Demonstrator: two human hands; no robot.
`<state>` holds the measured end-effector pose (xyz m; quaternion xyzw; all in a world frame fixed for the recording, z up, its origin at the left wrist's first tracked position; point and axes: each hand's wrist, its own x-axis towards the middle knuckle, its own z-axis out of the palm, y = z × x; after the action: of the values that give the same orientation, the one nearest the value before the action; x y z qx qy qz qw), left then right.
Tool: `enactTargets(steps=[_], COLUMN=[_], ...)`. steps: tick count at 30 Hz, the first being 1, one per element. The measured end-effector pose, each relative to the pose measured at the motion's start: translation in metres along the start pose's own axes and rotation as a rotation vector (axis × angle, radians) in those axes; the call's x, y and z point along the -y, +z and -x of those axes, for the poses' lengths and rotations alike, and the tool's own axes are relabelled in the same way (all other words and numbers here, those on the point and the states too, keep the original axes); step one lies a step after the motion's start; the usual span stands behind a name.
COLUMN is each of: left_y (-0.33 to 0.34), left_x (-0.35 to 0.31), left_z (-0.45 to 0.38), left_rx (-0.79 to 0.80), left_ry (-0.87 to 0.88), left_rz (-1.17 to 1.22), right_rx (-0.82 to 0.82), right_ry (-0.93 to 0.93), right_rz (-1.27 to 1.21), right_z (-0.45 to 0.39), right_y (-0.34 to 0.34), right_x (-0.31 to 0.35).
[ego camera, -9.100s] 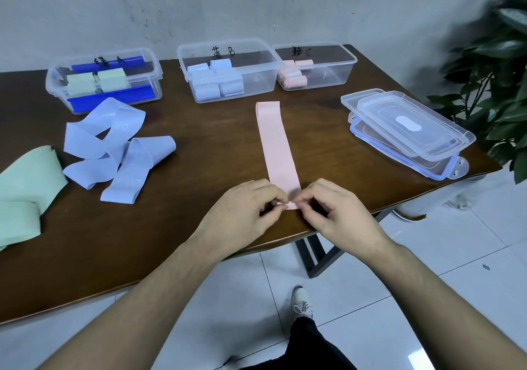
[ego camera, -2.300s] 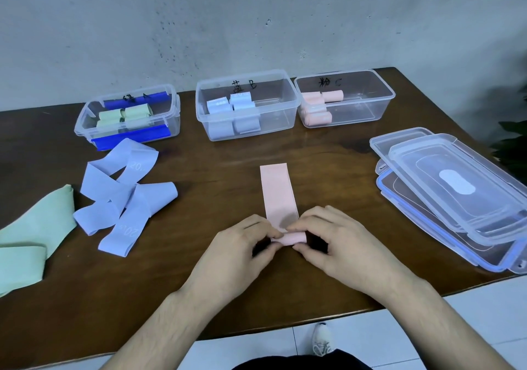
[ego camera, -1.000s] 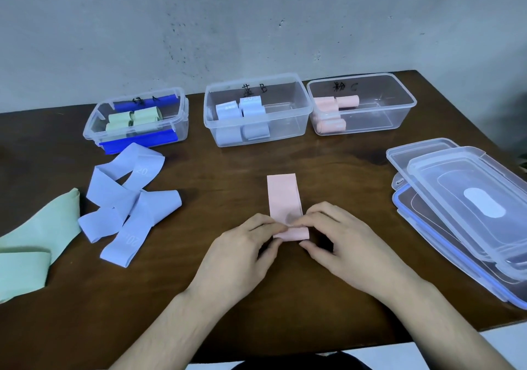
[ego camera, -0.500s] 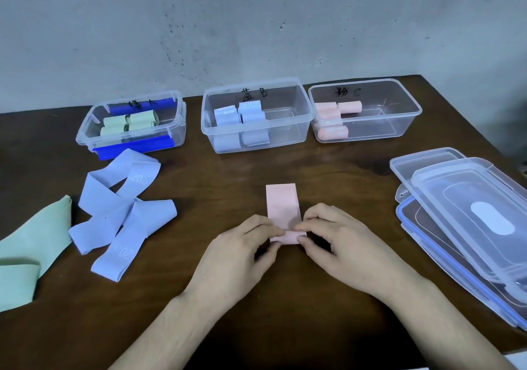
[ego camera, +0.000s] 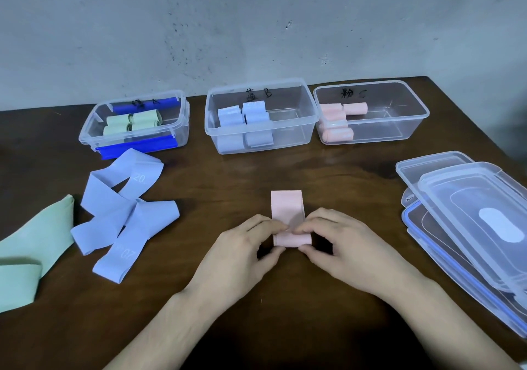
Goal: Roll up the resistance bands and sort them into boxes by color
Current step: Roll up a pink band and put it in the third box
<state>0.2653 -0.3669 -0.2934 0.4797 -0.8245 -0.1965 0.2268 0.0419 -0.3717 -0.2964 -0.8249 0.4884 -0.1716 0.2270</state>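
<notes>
Two hands at work on one pink resistance band (ego camera: 288, 215) near the middle of the dark wooden surface (ego camera: 233, 175). Left hand (ego camera: 242, 252) and right hand (ego camera: 339, 247) pinching either end of the pink roll, fingers (ego camera: 265, 227) curled over its top, thumbs tucked under its near side. Much shorter now, the flat tail: a long strip reaching toward the boxes some seconds back, only a short flap left beyond the roll at this point. Thicker roll, accordingly. By that reckoning, nearly done with the rolling step; probably just a few more turns before lifting.

Likely destination: pink box (ego camera: 370, 113) at far right of the row, already holding several pink rolls at its left end, with room to spare. Beside it, blue box (ego camera: 261, 115) with pale blue rolls, then green box (ego camera: 137, 121) with green rolls and blue latches.

Still unrolled: loose blue bands (ego camera: 119, 212) in a tangled heap at left, and a green band (ego camera: 31, 252) at the left edge. Stacked clear lids (ego camera: 467, 215) at right, well apart from the hands.

Risk worth noting: slack in the last wrap, letting the roll spring open on release.
</notes>
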Motion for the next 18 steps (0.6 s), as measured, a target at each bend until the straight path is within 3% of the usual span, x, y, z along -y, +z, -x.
enactTargets(steps=[6, 18], left_y=[0.0, 0.003], left_x=[-0.007, -0.006], left_z=[0.018, 0.012], left_rx=[0.073, 0.039], left_ry=[0.013, -0.05], left_rz=[-0.038, -0.01], right_rx=[0.056, -0.029], right_ry=[-0.001, 0.023], right_rz=[0.016, 0.019], right_z=[0.015, 0.016], right_y=[0.001, 0.005], right_x=[0.007, 0.007])
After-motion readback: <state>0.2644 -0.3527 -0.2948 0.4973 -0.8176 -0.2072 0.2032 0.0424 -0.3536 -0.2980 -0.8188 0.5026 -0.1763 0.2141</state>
